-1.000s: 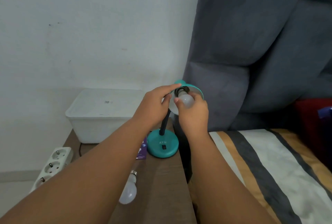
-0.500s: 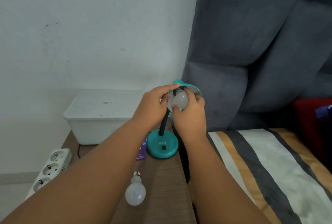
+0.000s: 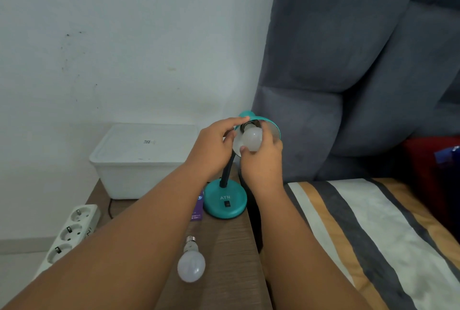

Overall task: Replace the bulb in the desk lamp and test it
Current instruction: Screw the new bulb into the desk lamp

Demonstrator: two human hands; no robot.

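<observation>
Wooden table with lamp, spare bulb, white box.

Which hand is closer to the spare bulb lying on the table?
Left. The left hand and the right hand are both up at the lamp shade, beyond the spare bulb.

a scuffed white plaster wall fills the left, with a pale floor below. a tufted grey-blue upholstered headboard rises to the right above a bed with a striped cover (grey, white and mustard). a narrow wood-grain bedside table stands between them, in soft, even light.
</observation>
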